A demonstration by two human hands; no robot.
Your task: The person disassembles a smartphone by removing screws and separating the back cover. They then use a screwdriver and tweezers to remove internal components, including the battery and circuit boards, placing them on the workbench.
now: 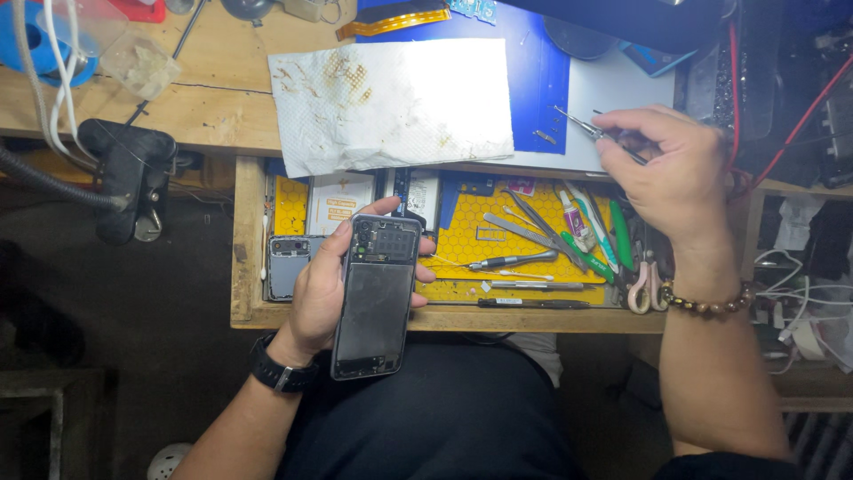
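My left hand [322, 286] grips an opened smartphone [377, 295] with its back cover off, held upright over my lap in front of the open drawer. My right hand [671, 169] is raised over the desk's right side and pinches thin metal tweezers [579, 124], whose tips point left toward the blue mat [533, 80]. A black watch sits on my left wrist and a bead bracelet on my right.
A stained white paper towel [391, 102] lies on the wooden desk. The open drawer [247, 267] holds a yellow honeycomb mat [462, 240], screwdrivers, tweezers, scissors [641, 289] and a phone part [286, 264]. A black clamp with a hose [129, 178] is on the left; red cables [800, 116] hang on the right.
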